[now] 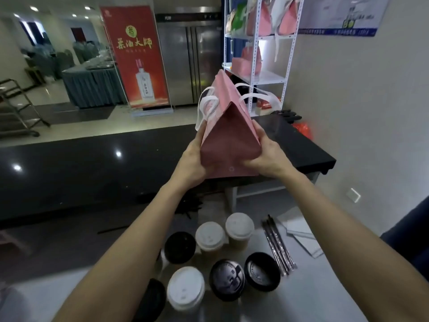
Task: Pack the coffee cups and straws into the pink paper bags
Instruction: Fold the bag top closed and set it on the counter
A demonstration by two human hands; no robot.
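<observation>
Both arms reach forward and hold one pink paper bag (228, 126) in the air, above the far part of the counter (313, 298). The left hand (193, 156) has its grip on the left lower side of the bag, and the right hand (267, 156) grips the right lower corner with the thumb across the bottom. The bag is tilted, so its bottom faces the camera and its white handles (255, 95) point far away.

On the near counter stand the coffee cups (210, 235) close together, some with white lids and some with black lids. Just right of them lie the straws (278, 247) in a bundle. Far right stands a white shelf (255, 75) that carries more pink bags (249, 63). On the far left is a red banner (137, 54).
</observation>
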